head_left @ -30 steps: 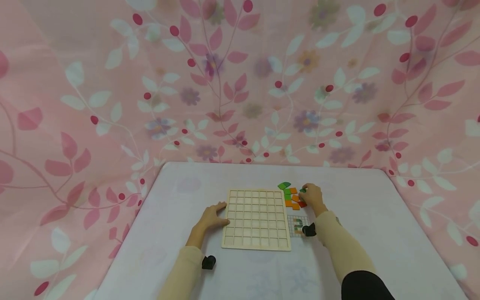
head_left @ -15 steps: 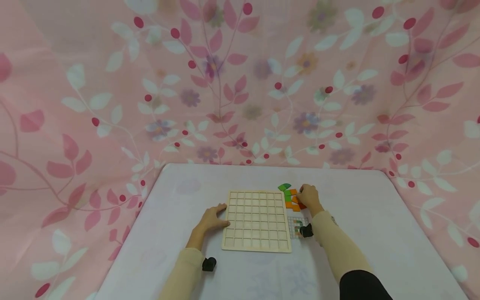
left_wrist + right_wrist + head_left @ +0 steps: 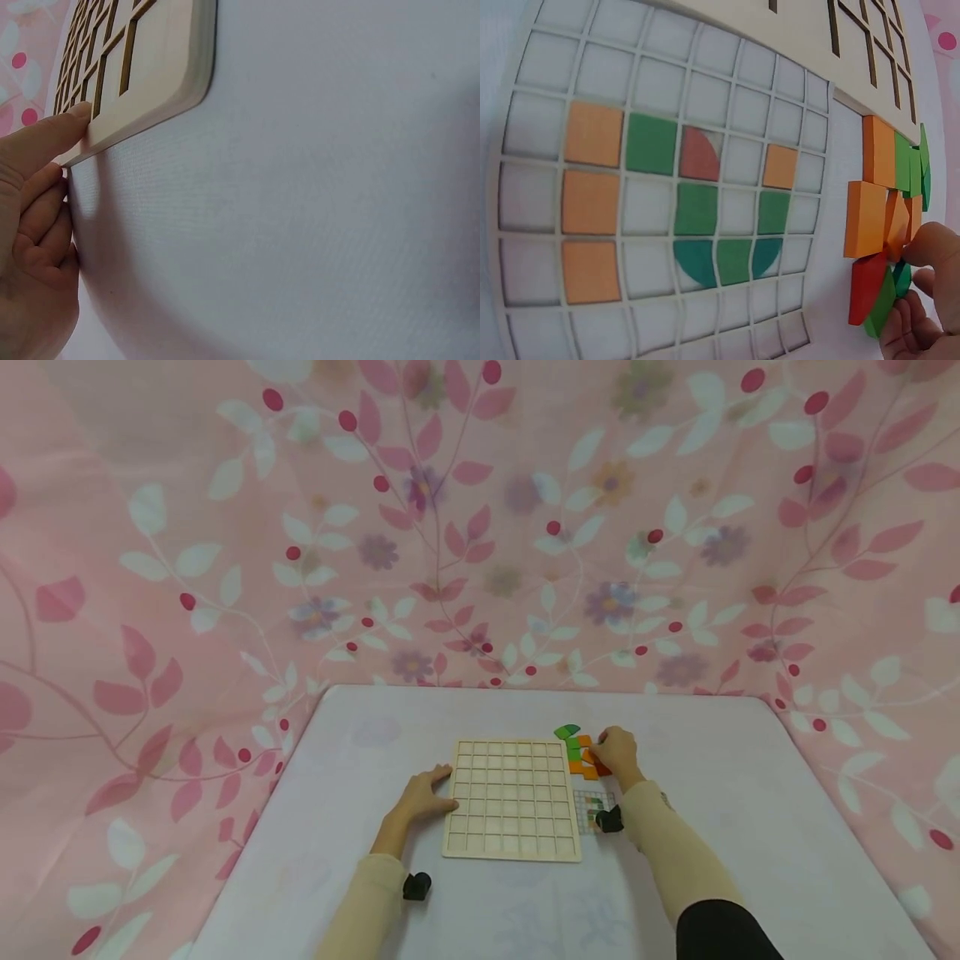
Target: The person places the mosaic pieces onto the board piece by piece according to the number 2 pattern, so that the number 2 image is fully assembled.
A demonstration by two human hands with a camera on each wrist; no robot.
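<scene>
My left hand [image 3: 422,797] rests at the left edge of a pale wooden grid board [image 3: 512,802]. In the left wrist view its thumb [image 3: 64,133] lies on the board's rim, the other fingers bent beside the edge. Beyond the board's right side, my right hand [image 3: 619,753] is over a cluster of coloured tiles. Its thumb and fingers pinch a small dark green tile [image 3: 901,279], partly hidden. Touching or close by are a red tile [image 3: 867,289], a light green tile [image 3: 881,306] and an orange square tile [image 3: 864,217].
A printed grid card [image 3: 652,210] with orange, green and red shapes lies right of the board, partly under the right wrist. Green curved tiles [image 3: 567,732] sit at the board's far right corner. A white cloth [image 3: 360,735] covers the table; a floral curtain [image 3: 480,527] hangs behind.
My right hand has shifted slightly left and down onto the tiles; the green tile seen at its fingertips earlier is now hidden in the head view. The left hand and board stay put.
</scene>
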